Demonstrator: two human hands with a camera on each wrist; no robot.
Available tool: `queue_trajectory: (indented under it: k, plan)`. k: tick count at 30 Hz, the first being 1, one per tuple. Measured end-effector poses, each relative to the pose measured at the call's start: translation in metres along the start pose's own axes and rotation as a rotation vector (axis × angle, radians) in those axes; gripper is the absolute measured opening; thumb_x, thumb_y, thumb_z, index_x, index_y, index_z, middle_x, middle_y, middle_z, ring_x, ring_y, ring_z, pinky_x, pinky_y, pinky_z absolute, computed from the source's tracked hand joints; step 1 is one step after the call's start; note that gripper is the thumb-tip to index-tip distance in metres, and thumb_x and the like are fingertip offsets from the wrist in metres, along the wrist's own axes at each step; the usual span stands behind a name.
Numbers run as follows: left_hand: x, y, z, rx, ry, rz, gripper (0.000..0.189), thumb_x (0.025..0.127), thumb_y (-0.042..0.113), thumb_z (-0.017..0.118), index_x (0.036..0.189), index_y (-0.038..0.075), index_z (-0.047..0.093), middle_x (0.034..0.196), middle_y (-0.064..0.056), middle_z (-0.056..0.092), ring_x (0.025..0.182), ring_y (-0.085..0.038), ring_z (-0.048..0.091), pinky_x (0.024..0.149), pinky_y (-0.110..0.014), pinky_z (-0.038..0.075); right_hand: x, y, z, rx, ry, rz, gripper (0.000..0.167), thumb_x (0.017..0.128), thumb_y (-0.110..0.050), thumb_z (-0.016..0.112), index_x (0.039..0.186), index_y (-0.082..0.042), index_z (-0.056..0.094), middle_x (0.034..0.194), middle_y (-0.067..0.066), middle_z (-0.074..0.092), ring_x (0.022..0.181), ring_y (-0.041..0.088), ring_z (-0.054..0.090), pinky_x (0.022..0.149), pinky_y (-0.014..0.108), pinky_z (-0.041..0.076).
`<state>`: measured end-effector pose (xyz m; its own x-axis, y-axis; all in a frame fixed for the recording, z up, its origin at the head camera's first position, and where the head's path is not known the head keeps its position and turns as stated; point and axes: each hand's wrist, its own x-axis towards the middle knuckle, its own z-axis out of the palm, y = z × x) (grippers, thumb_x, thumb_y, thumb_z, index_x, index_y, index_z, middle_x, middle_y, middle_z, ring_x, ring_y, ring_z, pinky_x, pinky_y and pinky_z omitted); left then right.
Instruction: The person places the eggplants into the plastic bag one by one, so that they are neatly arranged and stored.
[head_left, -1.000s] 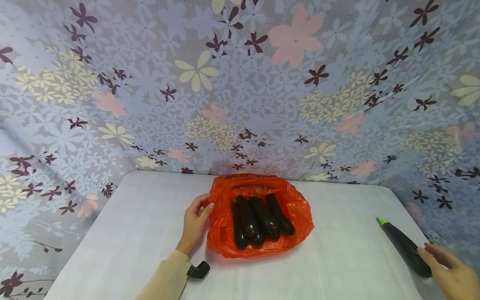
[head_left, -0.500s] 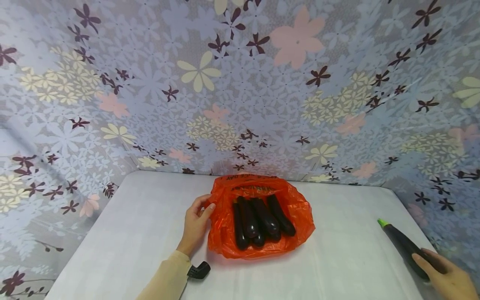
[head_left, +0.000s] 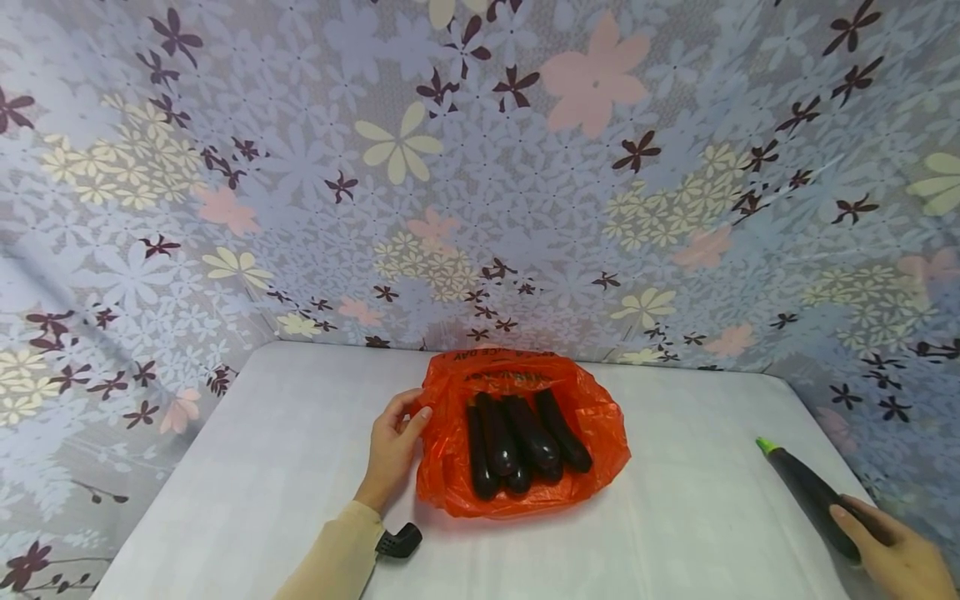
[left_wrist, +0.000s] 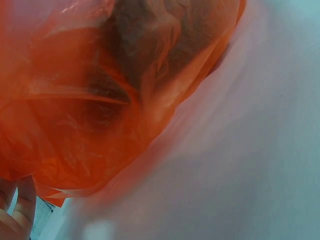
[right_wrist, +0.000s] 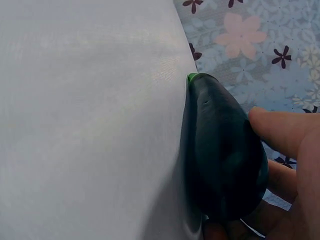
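Note:
A red plastic bag (head_left: 603,454) lies with its mouth open at the middle of the table, and several dark eggplants (head_left: 531,437) show inside it. My left hand (head_left: 390,450) pinches the bag's left edge; in the left wrist view its fingertips (left_wrist: 26,192) meet the orange-red plastic. Far to the right, my right hand (head_left: 896,546) grips a single eggplant (head_left: 802,492) by its thick end, the green stem end pointing away toward the back. The right wrist view has the thumb on the near side of this eggplant (right_wrist: 225,145) and the fingers curled under its rounded end.
A white cloth covers the table (head_left: 697,483). Its right edge runs beside the single eggplant. Flower-patterned fabric (head_left: 480,183) rises behind the table and at both sides. A black strap piece (head_left: 400,542) sticks out at my left wrist.
My right hand has shifted slightly left and closed farther over the single eggplant's thick end. My left hand and the bag stay where they were.

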<state>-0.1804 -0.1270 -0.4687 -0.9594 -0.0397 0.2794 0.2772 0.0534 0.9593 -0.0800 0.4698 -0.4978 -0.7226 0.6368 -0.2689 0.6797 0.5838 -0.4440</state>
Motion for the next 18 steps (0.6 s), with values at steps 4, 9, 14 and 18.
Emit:
queue_trajectory:
  k: [4, 9, 14, 18]
  plan:
    - [0.000, 0.000, 0.000, -0.004, 0.001, 0.000, 0.030, 0.098, 0.002, 0.062, 0.127, -0.006, 0.061, 0.118, -0.021, 0.064, 0.099, -0.009, 0.060, 0.087, -0.019, 0.052, 0.002, 0.001, 0.001, 0.021, 0.010, 0.005, 0.093, 0.098, -0.066, 0.041, 0.151, 0.009, 0.027, 0.142, 0.042, 0.035, 0.113, 0.058, 0.048, 0.083, 0.061, 0.049]
    - [0.000, 0.001, 0.000, -0.017, 0.002, -0.001, 0.030, 0.098, 0.002, 0.062, 0.126, -0.007, 0.060, 0.117, -0.022, 0.064, 0.098, -0.008, 0.059, 0.087, -0.019, 0.052, 0.001, 0.002, 0.001, 0.031, 0.000, 0.019, 0.095, 0.098, -0.069, 0.035, 0.152, 0.007, 0.026, 0.145, 0.042, 0.032, 0.117, 0.060, 0.043, 0.090, 0.068, 0.043]
    - [0.000, 0.001, 0.000, -0.010, 0.002, -0.001, 0.030, 0.098, 0.002, 0.061, 0.127, -0.006, 0.061, 0.119, -0.021, 0.064, 0.100, -0.008, 0.059, 0.088, -0.019, 0.052, -0.008, -0.006, -0.003, 0.036, -0.003, 0.023, 0.095, 0.097, -0.070, 0.034, 0.151, 0.008, 0.027, 0.146, 0.041, 0.031, 0.121, 0.061, 0.040, 0.096, 0.070, 0.038]
    - [0.000, 0.000, 0.000, -0.010, 0.002, 0.005, 0.030, 0.098, 0.002, 0.061, 0.126, -0.006, 0.061, 0.119, -0.021, 0.064, 0.101, -0.008, 0.059, 0.088, -0.019, 0.052, -0.009, -0.010, -0.003, 0.046, -0.015, 0.016, 0.097, 0.096, -0.072, 0.035, 0.152, 0.007, 0.028, 0.146, 0.040, 0.032, 0.122, 0.060, 0.040, 0.094, 0.070, 0.039]
